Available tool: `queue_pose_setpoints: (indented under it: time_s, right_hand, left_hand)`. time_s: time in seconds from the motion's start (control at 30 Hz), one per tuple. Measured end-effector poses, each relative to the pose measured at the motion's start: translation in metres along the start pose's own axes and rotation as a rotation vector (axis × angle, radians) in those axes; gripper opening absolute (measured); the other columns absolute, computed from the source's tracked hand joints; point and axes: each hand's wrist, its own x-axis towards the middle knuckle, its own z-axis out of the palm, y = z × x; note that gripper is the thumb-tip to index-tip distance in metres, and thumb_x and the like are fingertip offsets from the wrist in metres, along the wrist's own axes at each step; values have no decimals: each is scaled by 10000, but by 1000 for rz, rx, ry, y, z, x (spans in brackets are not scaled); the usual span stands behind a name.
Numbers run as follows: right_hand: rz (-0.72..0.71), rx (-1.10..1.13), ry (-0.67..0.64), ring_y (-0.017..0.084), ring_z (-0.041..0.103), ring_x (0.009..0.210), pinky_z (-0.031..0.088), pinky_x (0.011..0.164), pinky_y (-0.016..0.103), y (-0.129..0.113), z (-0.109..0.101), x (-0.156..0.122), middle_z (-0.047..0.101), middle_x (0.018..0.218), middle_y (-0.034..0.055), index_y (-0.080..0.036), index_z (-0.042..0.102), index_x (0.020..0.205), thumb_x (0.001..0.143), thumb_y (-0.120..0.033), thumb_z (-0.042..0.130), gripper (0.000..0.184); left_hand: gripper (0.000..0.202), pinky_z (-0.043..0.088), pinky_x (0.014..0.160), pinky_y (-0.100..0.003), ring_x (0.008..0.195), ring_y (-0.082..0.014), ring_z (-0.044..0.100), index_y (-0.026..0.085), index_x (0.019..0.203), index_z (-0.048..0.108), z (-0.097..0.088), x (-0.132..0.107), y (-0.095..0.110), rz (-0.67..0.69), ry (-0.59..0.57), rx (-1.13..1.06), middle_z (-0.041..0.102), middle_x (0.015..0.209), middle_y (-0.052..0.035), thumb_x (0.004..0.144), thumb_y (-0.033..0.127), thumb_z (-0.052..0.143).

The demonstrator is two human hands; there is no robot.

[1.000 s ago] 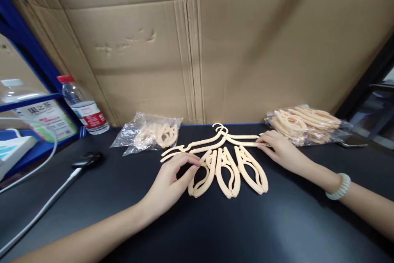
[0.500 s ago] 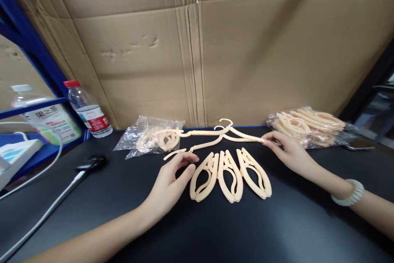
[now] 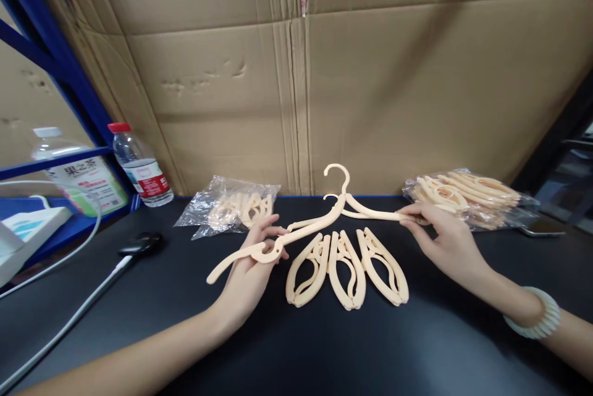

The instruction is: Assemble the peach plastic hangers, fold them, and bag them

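An unfolded cream plastic folding hanger (image 3: 319, 221) is raised above the dark table, hook up and left arm toward me. My right hand (image 3: 440, 238) pinches its right end between thumb and fingers. My left hand (image 3: 248, 282) is closed loosely about its left hinge, with the fingers behind and the hanger partly covering the thumb. A second unfolded hanger is mostly hidden behind it, its small hook (image 3: 330, 196) showing. Between my hands lie three folded hangers: the left one (image 3: 319, 282), the middle one (image 3: 339, 282) and the right one (image 3: 399, 275).
A clear bag of folded hangers (image 3: 467, 192) lies at the back right, partly over a phone-like slab (image 3: 542, 232). Another clear bag (image 3: 197, 214) sits back left. A red-capped bottle (image 3: 151, 183), a black device (image 3: 141, 244) with a white cable and a blue rack (image 3: 69, 78) are on the left.
The front hanger has come up and toward me, its left arm now passing in front of my left hand. My left hand has gone from empty to closed on it. The view shifted slightly.
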Motion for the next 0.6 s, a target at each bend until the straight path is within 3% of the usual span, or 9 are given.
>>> queue_pose_setpoints:
  time_s: [0.2, 0.37, 0.5, 0.6]
  right_hand:
    - [62, -66, 140, 224, 640, 776, 502, 670, 341, 4, -3, 0, 684, 863, 53, -224, 601, 923, 924, -306, 505, 126]
    - [-47, -96, 187, 204, 643, 749, 503, 650, 318, 6, 0, 0, 685, 828, 38, -217, 609, 905, 910, -275, 542, 88]
    - [-157, -110, 179, 193, 635, 740, 505, 678, 322, 1, 0, -1, 677, 817, 39, -204, 606, 897, 907, -221, 553, 56]
    - [-182, -94, 162, 202, 636, 774, 509, 703, 338, -3, -1, -2, 678, 840, 46, -199, 610, 909, 902, -198, 564, 47]
  left_hand:
    - [201, 465, 672, -291, 690, -145, 572, 174, 995, 544, 1, 0, 5, -54, -64, -37, 639, 891, -29, 794, 189, 546]
    - [201, 460, 689, -285, 700, -129, 580, 179, 1057, 513, 1, 0, 2, -3, -5, -46, 620, 976, -41, 880, 275, 522]
    - [436, 473, 669, -276, 685, -115, 580, 217, 1269, 424, 3, 0, 2, 4, 35, -65, 569, 1021, -22, 869, 325, 559]
    - [561, 490, 747, -295, 722, -114, 569, 201, 1334, 399, 4, -1, 1, -26, -7, -77, 563, 1078, -40, 829, 321, 612]
